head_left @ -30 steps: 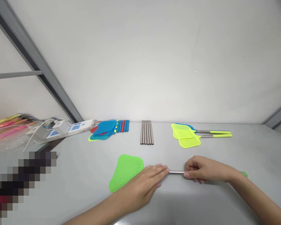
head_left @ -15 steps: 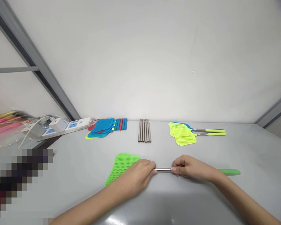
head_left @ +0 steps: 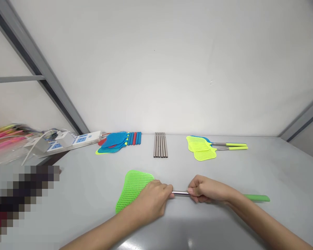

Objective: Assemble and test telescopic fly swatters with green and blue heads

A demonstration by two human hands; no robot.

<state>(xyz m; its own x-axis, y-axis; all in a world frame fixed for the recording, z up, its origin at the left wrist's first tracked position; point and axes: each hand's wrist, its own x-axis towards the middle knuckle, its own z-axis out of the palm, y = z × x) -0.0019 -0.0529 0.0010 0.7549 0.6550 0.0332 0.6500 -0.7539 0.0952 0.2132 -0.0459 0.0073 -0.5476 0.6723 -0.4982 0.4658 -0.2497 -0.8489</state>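
A green fly swatter [head_left: 135, 187] lies crosswise in front of me, its perforated head to the left and its green handle [head_left: 258, 198] to the right. My left hand [head_left: 156, 196] is closed around it where the head meets the metal shaft. My right hand [head_left: 205, 189] pinches the same shaft [head_left: 181, 193] farther right, with fingers curled and thumb pressed on it. A short stretch of bare shaft shows between the hands. The right hand and forearm hide the part where shaft and handle meet.
Several metal tubes [head_left: 160, 146] lie side by side near the wall. Left of them are stacked blue swatter heads [head_left: 114, 140] and blue and red handles [head_left: 134, 138]. Yellow fly swatters [head_left: 205, 149] rest at the back right. A power strip [head_left: 80, 140] with plugs stands at left.
The green fly swatter has tilted slightly, its handle end now lower in the picture. My right hand has shifted a little left and down. Both hands keep their hold.
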